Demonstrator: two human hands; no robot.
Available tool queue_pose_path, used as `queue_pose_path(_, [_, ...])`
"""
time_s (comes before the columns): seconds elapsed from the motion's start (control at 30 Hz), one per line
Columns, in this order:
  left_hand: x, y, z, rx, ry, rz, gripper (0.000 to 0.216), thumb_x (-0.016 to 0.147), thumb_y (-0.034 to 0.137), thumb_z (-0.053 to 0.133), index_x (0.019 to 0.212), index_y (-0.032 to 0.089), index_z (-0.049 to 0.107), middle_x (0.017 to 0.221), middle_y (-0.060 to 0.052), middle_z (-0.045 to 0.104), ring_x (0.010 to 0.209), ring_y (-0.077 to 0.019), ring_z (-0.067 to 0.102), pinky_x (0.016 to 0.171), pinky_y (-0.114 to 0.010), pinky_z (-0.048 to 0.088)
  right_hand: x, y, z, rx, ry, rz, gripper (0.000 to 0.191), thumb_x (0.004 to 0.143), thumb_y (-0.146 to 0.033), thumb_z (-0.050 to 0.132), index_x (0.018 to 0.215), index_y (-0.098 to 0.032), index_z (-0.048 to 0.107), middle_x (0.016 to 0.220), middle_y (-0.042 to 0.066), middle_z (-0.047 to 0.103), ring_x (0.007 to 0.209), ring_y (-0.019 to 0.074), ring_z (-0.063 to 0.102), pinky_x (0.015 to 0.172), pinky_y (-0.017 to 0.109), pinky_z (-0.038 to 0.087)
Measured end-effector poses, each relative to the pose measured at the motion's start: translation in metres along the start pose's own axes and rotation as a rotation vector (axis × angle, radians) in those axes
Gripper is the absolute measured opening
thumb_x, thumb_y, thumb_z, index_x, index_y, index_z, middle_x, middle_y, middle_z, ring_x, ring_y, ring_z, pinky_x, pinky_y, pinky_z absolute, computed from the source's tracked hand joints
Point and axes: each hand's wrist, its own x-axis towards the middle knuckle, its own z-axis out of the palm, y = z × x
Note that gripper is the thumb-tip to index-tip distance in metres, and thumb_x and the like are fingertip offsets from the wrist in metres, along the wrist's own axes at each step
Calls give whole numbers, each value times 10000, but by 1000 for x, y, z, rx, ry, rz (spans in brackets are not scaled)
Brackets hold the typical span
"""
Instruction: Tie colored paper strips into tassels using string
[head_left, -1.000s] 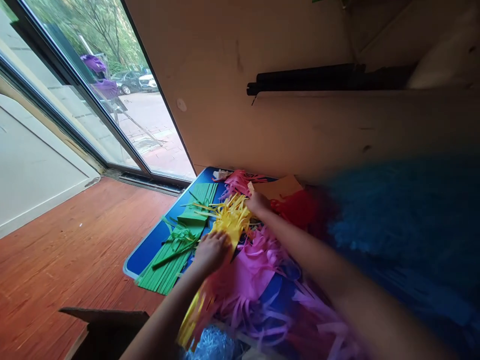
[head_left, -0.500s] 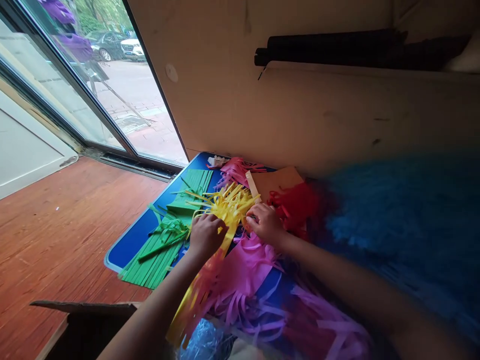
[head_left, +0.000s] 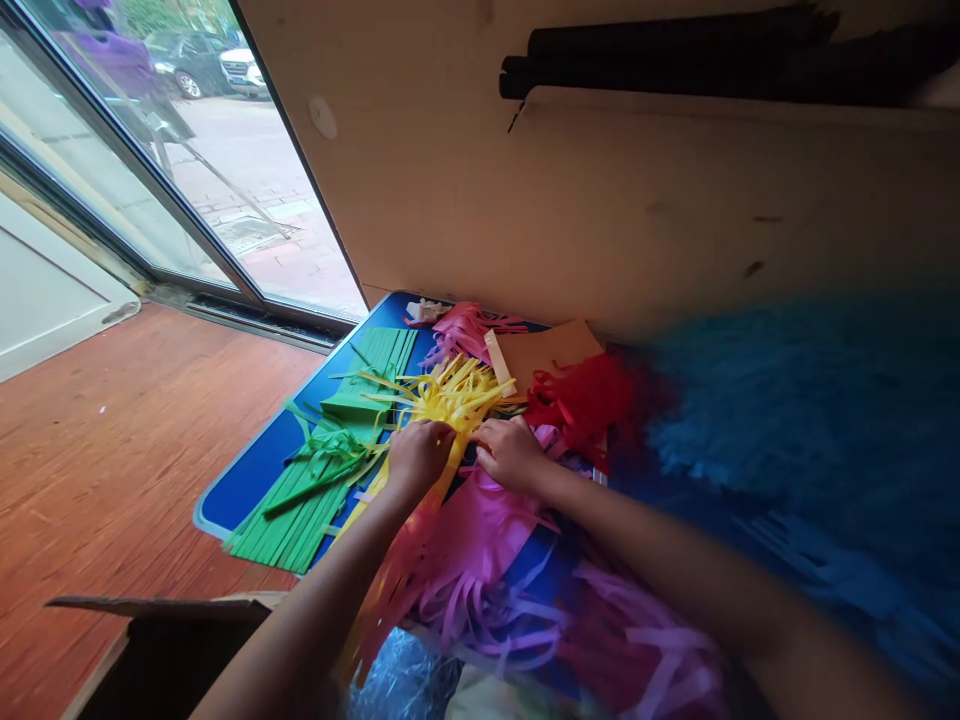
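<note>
Yellow fringed paper [head_left: 459,392] lies across the middle of the blue table [head_left: 247,492], its cut strips fanning out beyond my hands. My left hand [head_left: 420,458] is closed on the yellow paper at the base of the fringe. Close beside it, my right hand [head_left: 511,455] has its fingers pinched together at the right edge of the same yellow paper. The fingertips are small and partly hidden. Green strips of paper [head_left: 281,530] are left of my left hand. Pink fringed paper [head_left: 469,535] spreads below both hands, and red fringed paper [head_left: 574,400] is beyond my right wrist.
A brown sheet [head_left: 551,350] and more pink fringe [head_left: 461,332] lie at the table's far end. Blue fringe [head_left: 780,400] covers the right side. An open cardboard box [head_left: 157,607] stands at the lower left. A glass door [head_left: 187,170] is beyond the wooden floor [head_left: 112,460].
My right hand has moved left and slightly nearer me, so the two hands are closer together on the yellow paper. The whole view has shifted a little.
</note>
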Motion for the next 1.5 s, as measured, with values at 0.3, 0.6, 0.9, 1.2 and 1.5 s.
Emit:
queue_pose_path(0.3, [6,-13,5,-124,-34,-73,273,900,377,543,939,203,750,920,-67,767,837,-201,679,652,-267,390,-2,-1,5,-21,18,-132,249,902,-280,542,1089,-238,702,992,55,695,936,217,583,825,375,268])
queue_pose_path(0.6, [9,-11,-2,-179,-44,-123,341,879,466,549,845,193,749,804,-64,760,710,-177,655,583,-251,341,0,-4,6,-173,-41,-183,250,906,-318,531,1057,-192,686,963,90,673,904,233,560,790,382,258])
queue_pose_path(0.9, [8,-12,-5,-185,-3,-134,381,868,501,533,796,197,752,741,-56,746,666,-177,635,565,-261,324,-5,-12,6,-97,23,-132,205,916,-286,519,973,-175,682,932,83,683,921,223,558,801,371,257])
queue_pose_path(1.2, [5,-8,3,-177,71,-109,321,851,490,575,874,215,739,842,-46,751,761,-192,652,619,-271,351,1,-7,11,-14,33,55,202,923,-253,520,918,-208,717,935,41,720,913,195,613,741,325,274])
queue_pose_path(1.5, [11,-12,-4,-252,5,-150,287,859,424,568,908,213,756,877,-59,781,789,-195,698,626,-254,422,-4,-10,7,-71,28,-138,385,905,-316,539,1263,-186,593,1029,97,697,957,243,587,819,381,276])
